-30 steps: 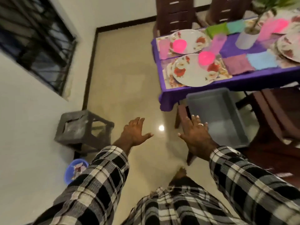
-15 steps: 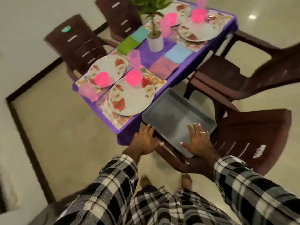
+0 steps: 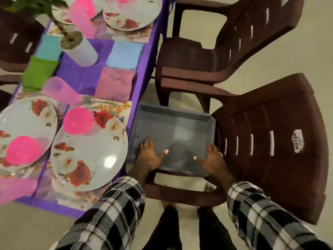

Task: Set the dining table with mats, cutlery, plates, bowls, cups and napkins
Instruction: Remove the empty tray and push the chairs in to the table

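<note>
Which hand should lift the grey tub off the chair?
Probably both together. The left hand holds the grey tub's left side and the right hand holds its right side, thumbs inside. Neither is better placed; the tub spans the chair seat, so one hand alone might tip it.
</note>
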Demonstrator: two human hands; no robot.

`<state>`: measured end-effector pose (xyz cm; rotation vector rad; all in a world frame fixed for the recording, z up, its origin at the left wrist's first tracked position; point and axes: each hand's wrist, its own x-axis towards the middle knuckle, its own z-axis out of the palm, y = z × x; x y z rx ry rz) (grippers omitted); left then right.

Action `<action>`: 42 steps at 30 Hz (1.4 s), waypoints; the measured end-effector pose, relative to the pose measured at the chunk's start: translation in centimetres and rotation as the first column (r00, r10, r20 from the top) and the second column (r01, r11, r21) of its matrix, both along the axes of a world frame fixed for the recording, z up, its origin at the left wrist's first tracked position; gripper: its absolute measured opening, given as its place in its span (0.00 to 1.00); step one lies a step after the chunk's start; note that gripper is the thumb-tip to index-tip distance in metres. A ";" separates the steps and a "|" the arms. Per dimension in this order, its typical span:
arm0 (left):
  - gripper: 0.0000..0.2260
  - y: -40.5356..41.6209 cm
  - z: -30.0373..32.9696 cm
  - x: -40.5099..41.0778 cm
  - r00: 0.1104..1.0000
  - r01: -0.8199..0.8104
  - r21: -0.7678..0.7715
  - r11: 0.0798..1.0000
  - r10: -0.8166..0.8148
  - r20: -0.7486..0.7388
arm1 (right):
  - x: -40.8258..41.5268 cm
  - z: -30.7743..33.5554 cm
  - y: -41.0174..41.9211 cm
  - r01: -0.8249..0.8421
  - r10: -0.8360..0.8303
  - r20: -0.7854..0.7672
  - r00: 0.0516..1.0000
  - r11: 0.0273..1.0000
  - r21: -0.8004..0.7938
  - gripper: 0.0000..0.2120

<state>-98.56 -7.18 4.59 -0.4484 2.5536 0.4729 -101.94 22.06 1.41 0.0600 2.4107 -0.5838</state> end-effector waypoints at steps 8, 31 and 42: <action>0.31 -3.8 -10.4 -3.8 0.959 -0.238 -0.222 0.946 0.192 -0.209 | -1.7 -10.1 -2.4 0.385 -0.386 -0.003 0.923 0.922 0.044 0.47; 0.67 -4.4 -17.7 -10.1 0.487 -0.874 0.073 0.481 0.864 0.126 | -9.8 1.6 3.7 0.532 -0.484 -0.279 0.829 0.838 0.126 0.11; 0.42 0.0 0.3 -11.1 0.437 -0.870 0.338 0.359 0.879 0.192 | -9.8 14.5 7.1 0.548 -0.466 -0.381 0.798 0.825 0.138 0.12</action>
